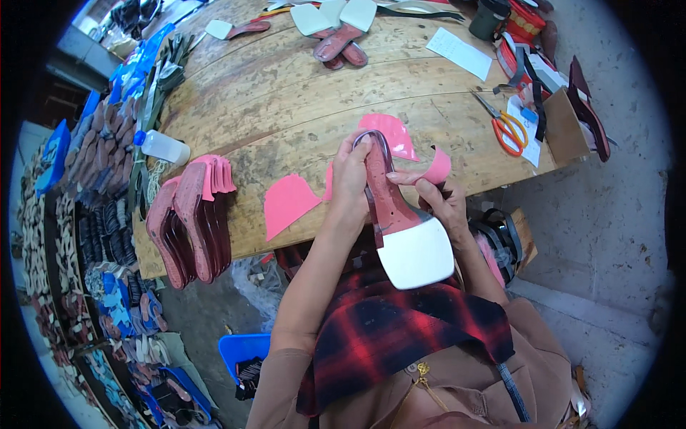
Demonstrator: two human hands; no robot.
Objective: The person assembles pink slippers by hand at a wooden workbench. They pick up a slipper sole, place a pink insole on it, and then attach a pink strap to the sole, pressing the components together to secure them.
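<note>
A shoe insole (384,182) in dark red with a white square toe (416,254) is held tilted over the table's near edge, toe toward me. My left hand (348,182) is closed round its narrow heel end, thumb on top. My right hand (446,207) is closed beside the insole's right edge, a curled pink strip (438,166) in its fingers. One fingertip of that hand touches the insole. Just beyond lies a glossy pink piece (391,136) on the table. A matte pink piece (289,204) lies left of my left wrist.
Stacked dark red insoles (193,222) hang over the table's left front edge, near a white bottle (164,146) with a blue cap. Orange-handled scissors (509,132) lie at right by a cardboard box (567,136). More white-toed insoles (343,39) lie at the back.
</note>
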